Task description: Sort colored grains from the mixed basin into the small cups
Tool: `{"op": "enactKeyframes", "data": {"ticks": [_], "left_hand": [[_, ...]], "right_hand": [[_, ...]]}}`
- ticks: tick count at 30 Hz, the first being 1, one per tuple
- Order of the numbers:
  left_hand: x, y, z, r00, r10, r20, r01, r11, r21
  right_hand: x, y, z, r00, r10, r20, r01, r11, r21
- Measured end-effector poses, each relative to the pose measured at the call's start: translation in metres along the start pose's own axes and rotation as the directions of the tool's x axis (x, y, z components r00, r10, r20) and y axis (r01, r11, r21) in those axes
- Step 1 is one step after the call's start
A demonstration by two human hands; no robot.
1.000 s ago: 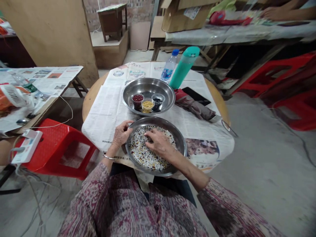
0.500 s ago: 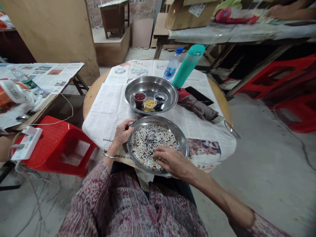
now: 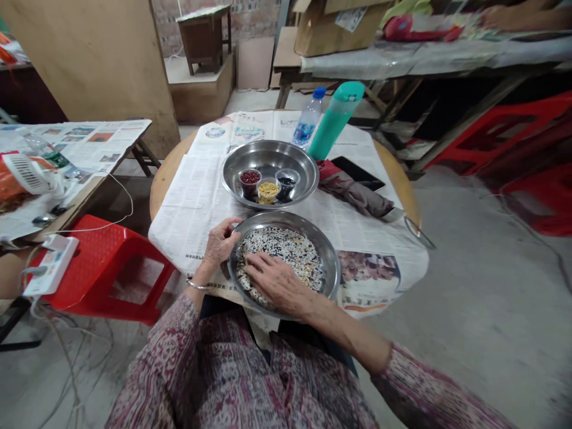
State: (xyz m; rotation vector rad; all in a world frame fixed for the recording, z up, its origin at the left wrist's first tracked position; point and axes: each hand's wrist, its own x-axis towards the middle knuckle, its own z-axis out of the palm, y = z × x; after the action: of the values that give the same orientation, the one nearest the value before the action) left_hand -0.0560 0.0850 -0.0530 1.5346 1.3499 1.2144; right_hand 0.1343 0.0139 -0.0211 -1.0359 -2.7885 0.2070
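Lots of print in this shot, hardly any of it legible. The round counter [image 3: 163, 182] mid-frame is covered in newspaper [image 3: 190, 196]; there's Chinese-looking type along its lower edge, too small for me to read, plus a colour photo right of centre. The clear water bottle [image 3: 305, 125], upper centre, has a blue-and-pink label, brand unreadable. Same with the white label [image 3: 351, 19] on the cardboard box [image 3: 335, 36] up top.

Near basin [image 3: 329, 256] is just below centre, with a mix of white, black and yellow grains [image 3: 290, 244] inside. Left hand [image 3: 218, 244] has its grip on the rim's left side. Right hand [image 3: 279, 286] is palm-down in the grains, grip loose, fingers slightly spread. Just above sits the far basin [image 3: 297, 161] with cups of red beans [image 3: 249, 177], yellow beans [image 3: 268, 189] and black beans [image 3: 286, 180].
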Motion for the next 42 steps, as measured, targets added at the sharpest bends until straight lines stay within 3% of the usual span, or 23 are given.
{"op": "enactKeyframes", "data": {"ticks": [4, 7, 10, 14, 18, 22, 26, 32, 34, 38, 40, 42], "left_hand": [[0.0, 0.0, 0.0, 1.0, -0.006, 0.013, 0.006, 1.0, -0.003], [0.001, -0.001, 0.0, 1.0, -0.008, 0.016, 0.008, 1.0, 0.0], [0.001, -0.001, 0.0, 1.0, -0.006, 0.01, 0.006, 1.0, 0.003], [0.001, -0.003, 0.001, 1.0, 0.004, 0.013, -0.004, 1.0, 0.015], [0.001, -0.004, 0.001, 1.0, 0.001, 0.018, -0.001, 1.0, 0.022], [0.001, -0.003, 0.0, 1.0, 0.003, 0.009, -0.003, 1.0, 0.018], [0.0, 0.0, 0.0, 1.0, -0.003, 0.006, 0.002, 1.0, 0.017], [-0.001, 0.003, -0.001, 1.0, -0.008, 0.009, 0.007, 0.999, 0.042], [0.0, 0.002, 0.0, 1.0, -0.005, 0.008, 0.005, 0.999, 0.041], [0.001, 0.0, 0.0, 1.0, 0.0, 0.004, -0.001, 1.0, 0.022], [0.001, -0.001, 0.0, 1.0, 0.008, 0.006, -0.008, 1.0, 0.018], [0.0, -0.001, 0.0, 1.0, 0.014, 0.01, -0.014, 1.0, 0.015]], "right_hand": [[0.01, 0.022, -0.004, 0.991, 0.136, -0.016, -0.135, 0.99, 0.051], [0.007, 0.041, -0.003, 0.99, 0.128, 0.054, -0.133, 0.983, 0.125], [-0.009, 0.053, -0.004, 0.987, 0.157, 0.045, -0.163, 0.974, 0.156], [-0.043, 0.056, -0.011, 0.972, 0.231, 0.051, -0.237, 0.956, 0.175], [-0.063, 0.044, -0.009, 0.974, 0.21, 0.089, -0.227, 0.936, 0.27], [-0.044, 0.033, 0.001, 0.976, 0.179, 0.125, -0.206, 0.945, 0.252], [-0.015, 0.04, 0.003, 0.965, 0.262, 0.011, -0.261, 0.954, 0.15], [0.002, 0.042, 0.001, 0.866, 0.482, -0.129, -0.478, 0.876, 0.065], [0.006, 0.033, 0.005, 0.889, 0.442, -0.118, -0.432, 0.896, 0.101], [0.015, 0.016, 0.01, 0.979, 0.198, -0.05, -0.181, 0.953, 0.242], [0.018, 0.013, 0.009, 0.995, 0.097, 0.016, -0.098, 0.958, 0.271], [0.018, 0.017, 0.006, 0.993, 0.086, 0.076, -0.101, 0.967, 0.232]]}}
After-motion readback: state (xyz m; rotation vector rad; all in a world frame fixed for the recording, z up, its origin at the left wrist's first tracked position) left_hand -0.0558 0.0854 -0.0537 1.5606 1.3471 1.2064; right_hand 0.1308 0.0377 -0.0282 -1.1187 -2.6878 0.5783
